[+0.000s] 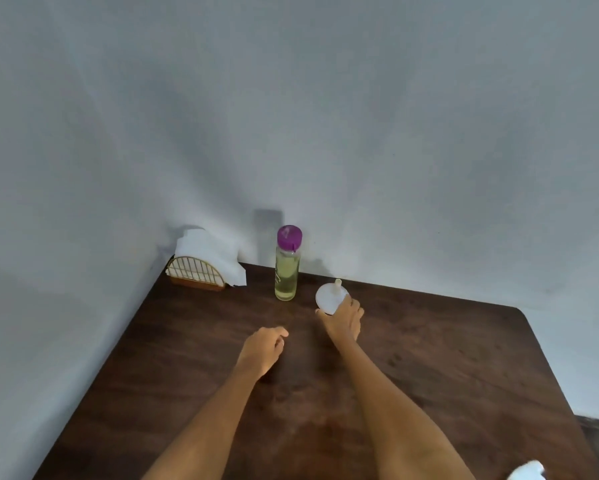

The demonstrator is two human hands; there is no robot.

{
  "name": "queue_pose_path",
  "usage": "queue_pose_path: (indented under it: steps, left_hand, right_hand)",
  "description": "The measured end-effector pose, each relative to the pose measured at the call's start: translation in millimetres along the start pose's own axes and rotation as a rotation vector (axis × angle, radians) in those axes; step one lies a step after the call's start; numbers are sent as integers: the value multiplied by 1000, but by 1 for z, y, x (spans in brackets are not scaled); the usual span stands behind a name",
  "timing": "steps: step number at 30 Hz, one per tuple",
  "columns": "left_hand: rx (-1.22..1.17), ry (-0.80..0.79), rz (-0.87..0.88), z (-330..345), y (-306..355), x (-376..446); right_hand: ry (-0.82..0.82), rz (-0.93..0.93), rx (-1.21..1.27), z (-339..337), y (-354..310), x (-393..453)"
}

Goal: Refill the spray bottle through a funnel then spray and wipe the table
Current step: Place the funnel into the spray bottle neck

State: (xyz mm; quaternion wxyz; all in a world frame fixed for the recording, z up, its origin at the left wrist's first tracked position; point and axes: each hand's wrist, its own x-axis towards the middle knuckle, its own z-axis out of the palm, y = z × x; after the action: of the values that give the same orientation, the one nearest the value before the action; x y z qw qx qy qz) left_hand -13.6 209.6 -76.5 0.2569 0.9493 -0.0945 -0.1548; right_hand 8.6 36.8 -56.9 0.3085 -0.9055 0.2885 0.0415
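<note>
A white funnel (329,297) stands mouth-down on the dark wooden table (464,358), spout pointing up. My right hand (344,318) grips it from the near side, fingers curled round its cone. My left hand (264,348) hovers low over the table to the left, fingers loosely curled and holding nothing. A clear bottle (286,268) with a purple cap and yellowish liquid stands upright near the wall, left of the funnel. A white object (528,472) shows at the bottom right edge; I cannot tell what it is.
A gold wire napkin holder (195,273) with white paper napkins (208,249) sits in the back left corner of the table. Grey walls close in behind and on the left. The table's right edge drops off beyond its rounded corner.
</note>
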Motion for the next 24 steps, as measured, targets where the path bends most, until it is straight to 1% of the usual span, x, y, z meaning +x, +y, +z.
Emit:
queue_pose_path:
  steps: [5, 8, 10, 12, 13, 15, 16, 17, 19, 20, 21, 24]
  left_hand:
    - [13, 10, 64, 1, -3, 32]
    - [-2, 7, 69, 3, -1, 36]
    - [-22, 9, 61, 5, 1, 33]
    - [-78, -6, 35, 5, 5, 27]
    - [-136, -9, 9, 4, 10, 23]
    - [-297, 2, -71, 3, 23, 14]
    - [-383, 16, -117, 2, 32, 9]
    - [-459, 36, -154, 0, 39, 4]
    - [-577, 75, -204, -2, 52, -4]
    - [-628, 85, -221, -5, 59, -10]
    - [-681, 92, -232, -9, 66, -19]
    - [-845, 87, -263, -19, 92, -52]
  right_hand:
    - [-9, -28, -95, 15, -4, 34]
    - [23, -55, -142, 13, -1, 35]
    - [48, -38, -124, 9, 1, 28]
    - [34, 41, 11, 3, 0, 16]
    - [8, 108, 159, -2, -1, 9]
    - [-111, 277, 588, -9, -5, -7]
    - [-199, 349, 754, -15, -6, -18]
    - [-295, 385, 842, -23, -8, -28]
    - [-459, 407, 879, -37, -7, -43]
    - [-514, 405, 889, -47, -5, -52]
    - [-546, 407, 905, -56, -2, -60]
    - [-578, 390, 947, -82, 9, -86]
